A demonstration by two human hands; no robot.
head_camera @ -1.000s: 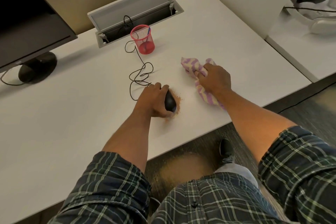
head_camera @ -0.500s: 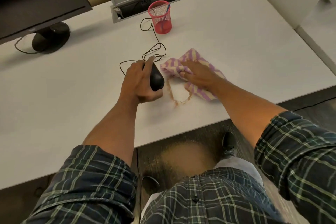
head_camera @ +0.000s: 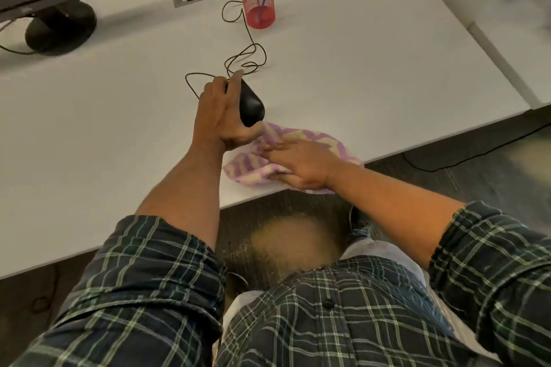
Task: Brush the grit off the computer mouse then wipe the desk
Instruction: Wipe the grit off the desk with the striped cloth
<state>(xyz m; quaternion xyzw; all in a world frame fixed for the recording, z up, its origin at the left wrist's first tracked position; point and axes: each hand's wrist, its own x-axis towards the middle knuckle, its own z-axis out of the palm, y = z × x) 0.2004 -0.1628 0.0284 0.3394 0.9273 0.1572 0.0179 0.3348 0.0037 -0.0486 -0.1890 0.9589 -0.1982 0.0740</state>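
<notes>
since half a second ago i'm dragging the cloth (head_camera: 301, 140) to the desk (head_camera: 372, 74) edge under my flat-pressing right hand (head_camera: 301, 165), my left hand (head_camera: 222, 116) gripping the mouse (head_camera: 250, 104) clear.

Shirt (head_camera: 328, 322): dark navy-green plaid, thin white and pale green lines crossing in a grid. Small dark buttons down the front placket. Left sleeve (head_camera: 143, 286) and right sleeve (head_camera: 495, 262) both rolled up to about the elbow, cuffs bunched in thick folds; forearms bare below them. Left hand (head_camera: 220, 116) and right hand (head_camera: 301, 167) bare, no watch or rings visible. Light grey trousers (head_camera: 369, 250) under the shirt hem. Dark shoe (head_camera: 357, 217) on the far side of the knee, detail blurred.
</notes>
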